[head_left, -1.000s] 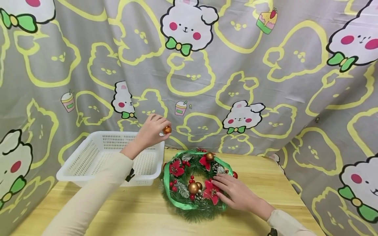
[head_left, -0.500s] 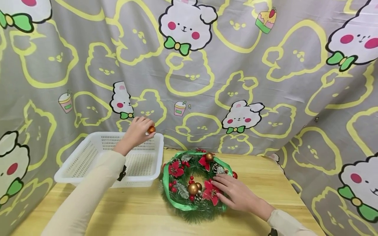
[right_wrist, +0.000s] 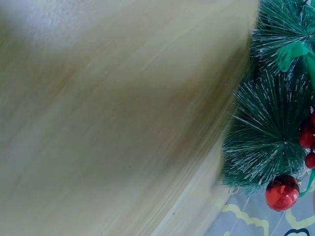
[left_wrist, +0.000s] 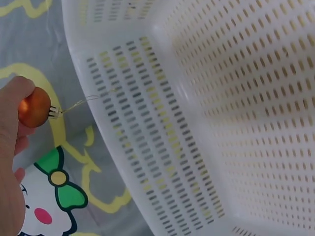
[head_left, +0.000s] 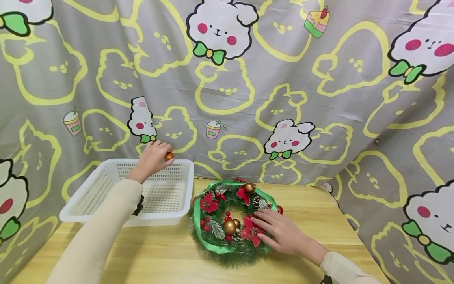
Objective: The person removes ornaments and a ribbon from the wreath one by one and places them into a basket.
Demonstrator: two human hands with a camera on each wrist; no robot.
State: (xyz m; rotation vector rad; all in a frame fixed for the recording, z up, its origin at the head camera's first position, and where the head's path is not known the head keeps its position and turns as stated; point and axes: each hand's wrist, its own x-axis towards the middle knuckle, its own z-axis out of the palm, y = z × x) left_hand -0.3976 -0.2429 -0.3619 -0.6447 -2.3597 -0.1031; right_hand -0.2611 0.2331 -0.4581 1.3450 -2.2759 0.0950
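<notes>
My left hand point(head_left: 151, 159) pinches a copper-coloured Christmas ball point(left_wrist: 34, 107) above the back of the white plastic basket point(head_left: 190, 185). A metal cap and a thin gold hanging loop stick out from the ball in the left wrist view. My right hand point(head_left: 281, 232) rests with extended fingers on the right side of a Christmas wreath point(head_left: 216, 230), over a red poinsettia point(head_left: 251, 230). Green ribbon, red berries, pinecones and gold balls trim the wreath. In the right wrist view, a shiny red ball point(right_wrist: 282, 192) hangs at its edge; that hand is almost wholly out of this view.
The basket has slotted walls and stands at the table's back left, with no contents visible in it. Beneath everything is a light wooden table point(head_left: 305, 205). A grey curtain point(head_left: 234, 94) with rabbit prints hangs close behind and along the sides.
My left hand has moved left with the copper ball, from the basket's right rim to above its back part. My right hand has stayed on the wreath. The head view has shifted slightly.
</notes>
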